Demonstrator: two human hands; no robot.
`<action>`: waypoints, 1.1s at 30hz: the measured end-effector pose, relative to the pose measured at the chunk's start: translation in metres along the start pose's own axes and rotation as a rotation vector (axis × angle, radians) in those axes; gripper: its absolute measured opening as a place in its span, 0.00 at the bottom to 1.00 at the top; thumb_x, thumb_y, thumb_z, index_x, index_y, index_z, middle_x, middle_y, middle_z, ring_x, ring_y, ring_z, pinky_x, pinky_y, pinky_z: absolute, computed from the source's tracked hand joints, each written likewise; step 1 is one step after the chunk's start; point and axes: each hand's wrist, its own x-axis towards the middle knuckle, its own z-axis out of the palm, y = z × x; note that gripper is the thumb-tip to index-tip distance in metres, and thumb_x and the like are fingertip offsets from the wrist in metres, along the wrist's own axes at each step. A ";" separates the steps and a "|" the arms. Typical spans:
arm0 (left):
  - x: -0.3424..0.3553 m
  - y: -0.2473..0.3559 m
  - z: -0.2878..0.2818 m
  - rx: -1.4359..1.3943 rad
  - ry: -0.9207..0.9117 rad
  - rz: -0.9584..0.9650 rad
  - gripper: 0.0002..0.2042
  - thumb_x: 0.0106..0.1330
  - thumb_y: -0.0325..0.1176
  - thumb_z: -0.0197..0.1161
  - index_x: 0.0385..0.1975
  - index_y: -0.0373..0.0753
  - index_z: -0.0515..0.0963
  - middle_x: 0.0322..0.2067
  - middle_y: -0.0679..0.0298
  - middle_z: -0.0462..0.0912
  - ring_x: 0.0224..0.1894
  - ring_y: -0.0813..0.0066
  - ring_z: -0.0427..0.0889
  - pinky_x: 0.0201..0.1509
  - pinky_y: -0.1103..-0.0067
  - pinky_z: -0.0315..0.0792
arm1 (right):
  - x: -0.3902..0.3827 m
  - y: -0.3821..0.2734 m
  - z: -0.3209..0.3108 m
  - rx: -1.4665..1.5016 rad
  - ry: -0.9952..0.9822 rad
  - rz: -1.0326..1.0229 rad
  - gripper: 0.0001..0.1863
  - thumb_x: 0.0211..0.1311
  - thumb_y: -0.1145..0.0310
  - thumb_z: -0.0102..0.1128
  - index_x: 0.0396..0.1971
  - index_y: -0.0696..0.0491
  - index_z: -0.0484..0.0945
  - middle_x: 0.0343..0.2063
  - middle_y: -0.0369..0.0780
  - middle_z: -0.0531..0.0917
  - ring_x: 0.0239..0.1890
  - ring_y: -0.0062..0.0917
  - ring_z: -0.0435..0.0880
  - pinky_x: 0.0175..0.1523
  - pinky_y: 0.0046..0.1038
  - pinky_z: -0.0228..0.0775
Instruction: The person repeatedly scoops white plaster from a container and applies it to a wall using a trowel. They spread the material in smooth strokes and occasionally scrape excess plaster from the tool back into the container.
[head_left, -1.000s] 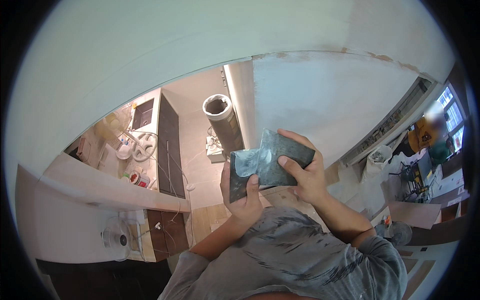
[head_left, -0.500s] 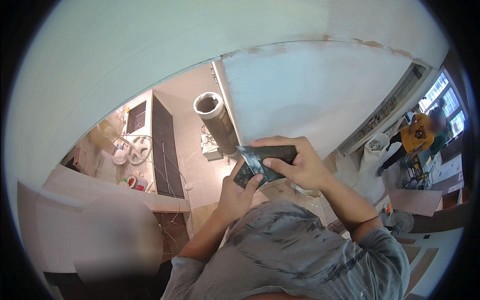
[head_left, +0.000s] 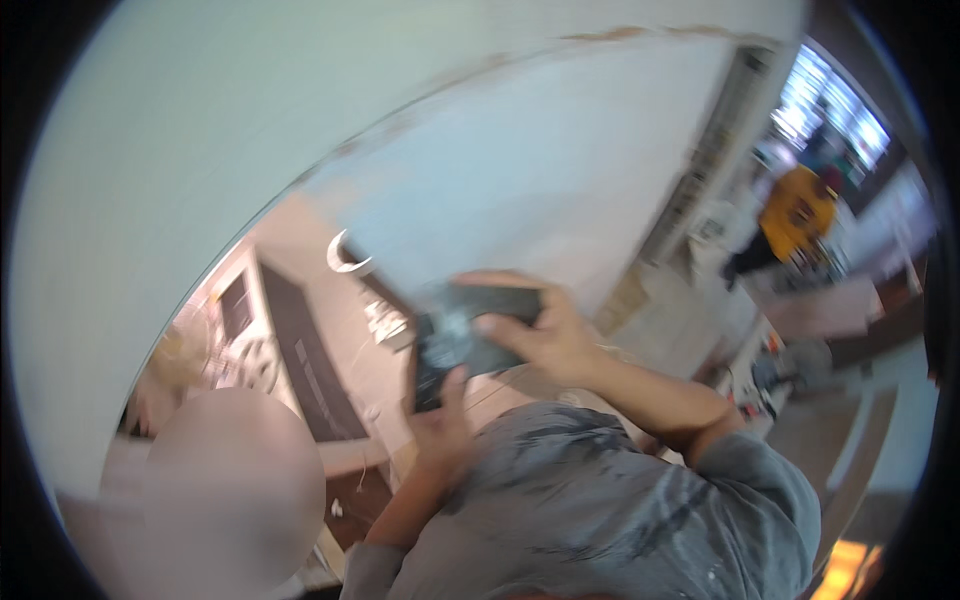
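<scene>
In front of my chest, both hands hold a dark, flat rectangular block [head_left: 505, 298] smeared with whitish dust or paste. Its left part angles downward; motion blur hides whether it is one bent piece or two. My right hand [head_left: 560, 345] is closed on the right end, thumb across the near face and fingers behind the upper edge. My left hand [head_left: 443, 425] grips the lower left end, its thumb pressed on the face. Just beyond the block stands a pale, smooth wall panel [head_left: 500, 180], apart from it.
Behind the left hand, a tall tube with a white rim [head_left: 343, 255] is partly hidden by the wall edge. A dark-fronted cabinet [head_left: 310, 350] stands left. A person in a yellow shirt [head_left: 798, 212] is far right, near a window [head_left: 825, 105]. A pale blurred round shape [head_left: 235, 480] fills the lower left.
My view has turned and blurred, so the room appears tilted. Both hands, with the block still held, sit farther left in the picture. More of the tube is hidden behind the wall.
</scene>
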 end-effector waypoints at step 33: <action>-0.016 -0.040 0.005 -0.006 0.038 -0.107 0.15 0.71 0.28 0.64 0.54 0.31 0.74 0.45 0.64 0.81 0.46 0.79 0.78 0.51 0.81 0.73 | -0.040 0.017 -0.008 -0.024 0.301 0.051 0.22 0.65 0.75 0.62 0.59 0.58 0.77 0.54 0.40 0.81 0.54 0.20 0.78 0.60 0.25 0.70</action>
